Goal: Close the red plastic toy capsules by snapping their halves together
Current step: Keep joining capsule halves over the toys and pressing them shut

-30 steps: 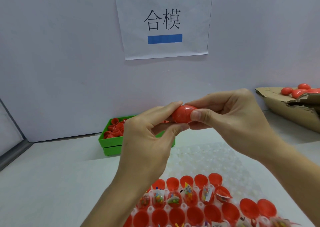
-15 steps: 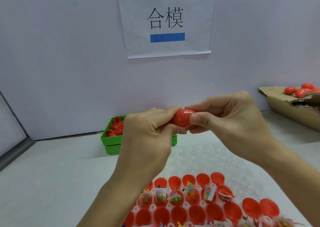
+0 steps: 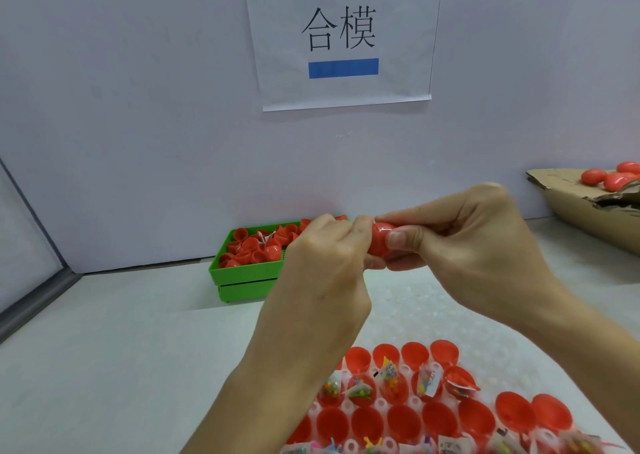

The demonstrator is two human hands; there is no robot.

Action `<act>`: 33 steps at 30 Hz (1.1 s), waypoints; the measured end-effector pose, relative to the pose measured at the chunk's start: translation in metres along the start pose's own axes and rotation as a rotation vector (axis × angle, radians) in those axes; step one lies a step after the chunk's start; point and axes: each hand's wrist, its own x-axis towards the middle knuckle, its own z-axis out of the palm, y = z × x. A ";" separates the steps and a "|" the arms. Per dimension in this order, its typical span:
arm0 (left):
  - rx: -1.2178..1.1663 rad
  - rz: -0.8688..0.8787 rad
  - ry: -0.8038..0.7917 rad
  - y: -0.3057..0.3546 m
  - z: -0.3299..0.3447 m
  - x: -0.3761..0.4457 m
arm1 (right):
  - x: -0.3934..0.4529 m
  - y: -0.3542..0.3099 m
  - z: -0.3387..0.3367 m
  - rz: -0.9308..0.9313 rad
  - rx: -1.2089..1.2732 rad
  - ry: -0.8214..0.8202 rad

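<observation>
Pinching one red capsule [image 3: 379, 242] between left hand [image 3: 329, 266] and right hand [image 3: 467, 245] above the white counter [image 3: 121, 349], open counter to the left, green bin [image 3: 242, 273] behind, capsule tray [image 3: 415, 415] below, cardboard box [image 3: 588, 218] far right.

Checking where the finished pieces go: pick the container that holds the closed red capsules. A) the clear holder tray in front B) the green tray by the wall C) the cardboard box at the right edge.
C: whole, closed capsules lie in the cardboard box, while the green tray holds loose open halves and the clear holder tray holds open halves, some with toy packets.
</observation>
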 end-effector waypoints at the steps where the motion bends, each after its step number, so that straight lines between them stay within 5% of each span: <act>1: -0.005 0.001 -0.001 0.000 0.000 0.000 | -0.001 0.000 0.000 -0.004 -0.004 -0.003; 6: -0.168 -0.032 -0.019 -0.003 0.001 -0.001 | 0.002 0.001 -0.005 0.057 0.099 -0.023; 15: -0.800 -0.406 0.042 0.000 0.000 0.002 | 0.004 0.003 -0.012 0.085 0.167 0.013; 33: -0.538 -0.159 0.145 -0.010 0.010 -0.002 | 0.001 -0.002 -0.004 0.046 0.029 0.005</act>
